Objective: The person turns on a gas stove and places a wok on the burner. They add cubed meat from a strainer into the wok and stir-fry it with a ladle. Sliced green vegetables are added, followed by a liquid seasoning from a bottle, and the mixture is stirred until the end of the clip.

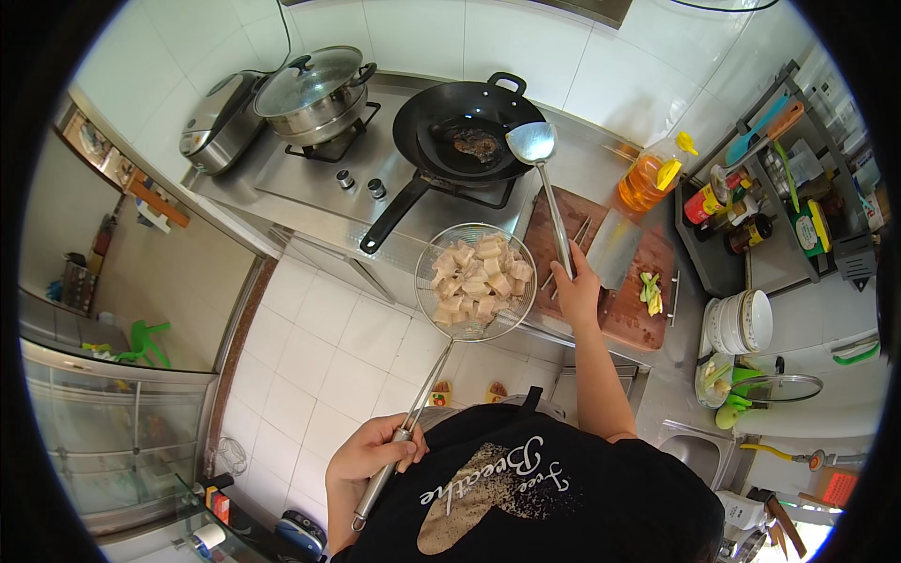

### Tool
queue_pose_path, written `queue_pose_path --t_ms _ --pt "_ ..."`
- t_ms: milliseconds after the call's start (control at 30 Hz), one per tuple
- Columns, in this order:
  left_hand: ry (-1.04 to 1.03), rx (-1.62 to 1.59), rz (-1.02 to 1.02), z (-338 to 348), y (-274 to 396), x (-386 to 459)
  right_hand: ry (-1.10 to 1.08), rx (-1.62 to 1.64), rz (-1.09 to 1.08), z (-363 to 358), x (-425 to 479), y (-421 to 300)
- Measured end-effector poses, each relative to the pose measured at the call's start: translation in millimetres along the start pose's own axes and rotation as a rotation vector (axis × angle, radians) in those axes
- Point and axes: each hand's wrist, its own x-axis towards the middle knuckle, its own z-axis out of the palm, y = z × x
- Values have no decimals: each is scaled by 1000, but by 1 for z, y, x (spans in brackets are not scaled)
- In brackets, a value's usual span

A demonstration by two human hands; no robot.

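With my left hand (pixel 376 447) I grip the steel handle of a wire-mesh skimmer (pixel 431 386), held out in front of the stove's edge. Pale chunks of meat (pixel 482 278) fill its basket. My right hand (pixel 579 288) is closed around the handle of a metal wok spatula (pixel 533 143), whose blade reaches the right rim of a black wok (pixel 422 127). Inside the wok, dark brown contents (pixel 476 146) lie at the bottom. Under and beside my right hand is a wooden cutting board (pixel 637 327) bearing a cleaver (pixel 611 243), chopsticks (pixel 581 232) and cut scallion pieces (pixel 650 293).
A lidded steamer pot (pixel 310 105) stands on the left burner beside a rice cooker (pixel 219 130). The wok's long handle (pixel 394 217) juts over the counter's front edge. At right are an oil bottle (pixel 646 179), a seasoning rack (pixel 711 264), stacked bowls (pixel 739 321) and a sink (pixel 693 450).
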Motion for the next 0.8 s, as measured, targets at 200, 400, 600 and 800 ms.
queue_pose_path --t_ms 200,400,600,800 --pt "-4 -4 12 -2 -2 -1 -13 13 19 0 -1 -5" --pt "0 -14 1 0 -1 -1 -10 13 21 0 -1 -2" --pt "6 -19 -10 -1 -1 -2 -30 28 50 -2 -3 -7" --pt "60 20 -63 7 10 -2 -3 -6 7 -1 -3 -7"
